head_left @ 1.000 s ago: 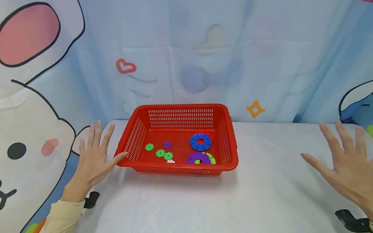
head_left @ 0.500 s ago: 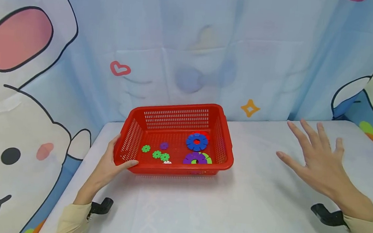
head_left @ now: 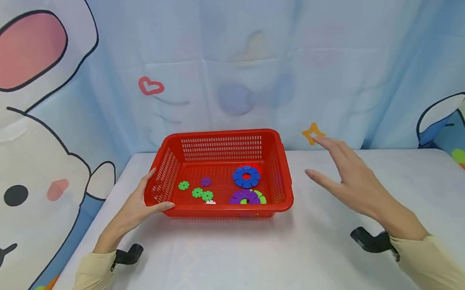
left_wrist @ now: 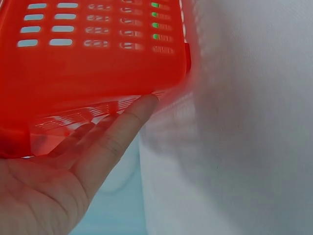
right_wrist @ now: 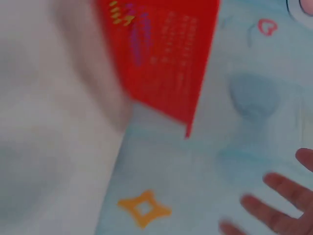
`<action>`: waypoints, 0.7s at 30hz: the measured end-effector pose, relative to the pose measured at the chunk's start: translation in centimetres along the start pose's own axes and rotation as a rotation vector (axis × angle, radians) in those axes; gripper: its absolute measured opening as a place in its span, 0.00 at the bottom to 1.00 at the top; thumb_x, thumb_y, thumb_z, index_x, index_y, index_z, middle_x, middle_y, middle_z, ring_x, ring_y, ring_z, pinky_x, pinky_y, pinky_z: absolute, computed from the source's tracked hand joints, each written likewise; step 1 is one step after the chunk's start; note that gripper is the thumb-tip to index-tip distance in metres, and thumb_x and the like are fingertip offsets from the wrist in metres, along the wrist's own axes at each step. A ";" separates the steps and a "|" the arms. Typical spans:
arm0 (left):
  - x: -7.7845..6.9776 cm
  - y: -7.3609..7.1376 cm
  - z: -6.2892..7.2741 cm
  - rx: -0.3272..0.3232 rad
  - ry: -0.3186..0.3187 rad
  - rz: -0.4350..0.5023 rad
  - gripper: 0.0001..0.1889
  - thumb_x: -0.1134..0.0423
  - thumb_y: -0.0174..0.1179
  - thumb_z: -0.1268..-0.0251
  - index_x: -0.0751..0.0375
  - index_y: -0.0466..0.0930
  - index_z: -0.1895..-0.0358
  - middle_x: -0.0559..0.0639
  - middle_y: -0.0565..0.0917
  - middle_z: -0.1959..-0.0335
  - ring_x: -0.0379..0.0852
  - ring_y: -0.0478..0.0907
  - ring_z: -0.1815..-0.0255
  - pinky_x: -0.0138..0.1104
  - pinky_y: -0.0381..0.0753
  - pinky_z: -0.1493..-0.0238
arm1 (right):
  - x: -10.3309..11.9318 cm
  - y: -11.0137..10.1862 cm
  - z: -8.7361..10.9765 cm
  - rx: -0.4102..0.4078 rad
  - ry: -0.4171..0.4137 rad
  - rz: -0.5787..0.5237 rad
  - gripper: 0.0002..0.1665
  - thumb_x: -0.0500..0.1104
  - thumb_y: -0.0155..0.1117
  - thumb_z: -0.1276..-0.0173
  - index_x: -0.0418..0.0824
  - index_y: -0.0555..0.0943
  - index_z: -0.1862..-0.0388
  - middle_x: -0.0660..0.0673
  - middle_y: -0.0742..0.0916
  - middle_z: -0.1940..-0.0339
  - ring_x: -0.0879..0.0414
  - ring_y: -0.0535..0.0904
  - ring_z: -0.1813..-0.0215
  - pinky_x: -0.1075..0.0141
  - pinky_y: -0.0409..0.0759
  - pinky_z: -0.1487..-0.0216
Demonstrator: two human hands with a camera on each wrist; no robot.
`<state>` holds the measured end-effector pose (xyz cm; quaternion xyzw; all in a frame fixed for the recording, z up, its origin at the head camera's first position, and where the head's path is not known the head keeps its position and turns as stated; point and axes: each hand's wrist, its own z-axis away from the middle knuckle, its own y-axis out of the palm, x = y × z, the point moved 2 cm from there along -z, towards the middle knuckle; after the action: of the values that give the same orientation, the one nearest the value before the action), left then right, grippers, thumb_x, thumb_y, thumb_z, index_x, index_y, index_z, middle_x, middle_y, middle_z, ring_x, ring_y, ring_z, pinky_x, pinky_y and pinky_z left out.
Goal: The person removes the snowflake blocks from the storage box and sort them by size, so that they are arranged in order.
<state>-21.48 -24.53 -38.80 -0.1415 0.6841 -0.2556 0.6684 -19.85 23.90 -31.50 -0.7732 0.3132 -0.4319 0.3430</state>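
left hand (head_left: 135, 208) seemingly gripped left end of basket (head_left: 219, 211), some fingers hidden | its long axis ran sideways | right hand (head_left: 354, 186), fingers extended, stood apart beyond right end

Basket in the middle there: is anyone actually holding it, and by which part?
Yes: the left grip has the basket by its left end, at the near corner. The right grip holds nothing.
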 end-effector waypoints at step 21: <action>0.0 -0.3 -0.2 0.015 -0.033 0.005 0.60 0.47 0.73 0.38 0.48 0.38 0.13 0.60 0.57 0.19 0.61 0.61 0.23 0.58 0.76 0.32 | 11.7 14.4 -14.0 0.816 -0.537 0.064 0.08 0.38 0.72 0.28 0.40 0.89 0.52 0.50 0.90 0.57 0.57 0.83 0.55 0.65 0.84 0.50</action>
<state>-21.77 -24.73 -38.65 -0.1390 0.6714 -0.2566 0.6812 -29.86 2.98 -32.25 -0.6497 0.0427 -0.2941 0.6997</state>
